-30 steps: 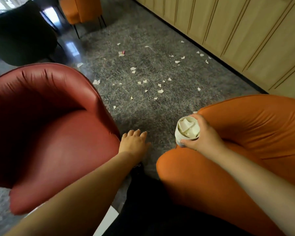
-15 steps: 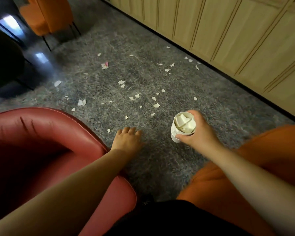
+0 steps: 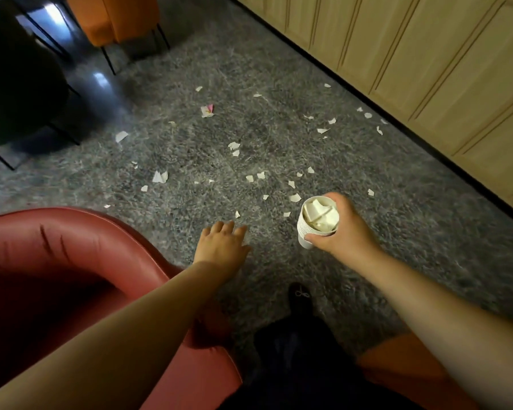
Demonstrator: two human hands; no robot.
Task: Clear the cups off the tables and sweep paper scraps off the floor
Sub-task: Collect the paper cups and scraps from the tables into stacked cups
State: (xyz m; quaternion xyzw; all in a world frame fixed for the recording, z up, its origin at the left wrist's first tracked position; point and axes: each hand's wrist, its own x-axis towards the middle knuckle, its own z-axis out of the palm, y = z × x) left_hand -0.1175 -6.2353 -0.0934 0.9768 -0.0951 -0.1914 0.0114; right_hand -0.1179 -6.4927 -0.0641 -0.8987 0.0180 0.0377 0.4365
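Dozens of paper scraps [image 3: 234,146] lie scattered across the grey carpet [image 3: 367,232] ahead of me, and that is where this is heading. My right hand [image 3: 342,229] is wrapped around a stack of cups [image 3: 314,223] — white, nested, standing roughly upright, the top one stuffed with crumpled pale paper. My left hand [image 3: 222,244] is out in front with its fingers spread and relaxed, holding nothing, hovering just past the edge of the red armchair [image 3: 71,261]. The key relation: the nearest scraps sit just beyond both hands, one small piece right ahead of the left fingertips, a couple more beside the cup rim, and the rest fan away forward and rightward toward the wooden cabinet fronts [image 3: 427,54]. The free left hand is the one I'd judge best placed to reach them. The scraps look torn, thin, irregular, mostly white, one with pink on it — light stuff that will cling to the carpet pile. An orange chair [image 3: 122,19] stands well apart at the back.
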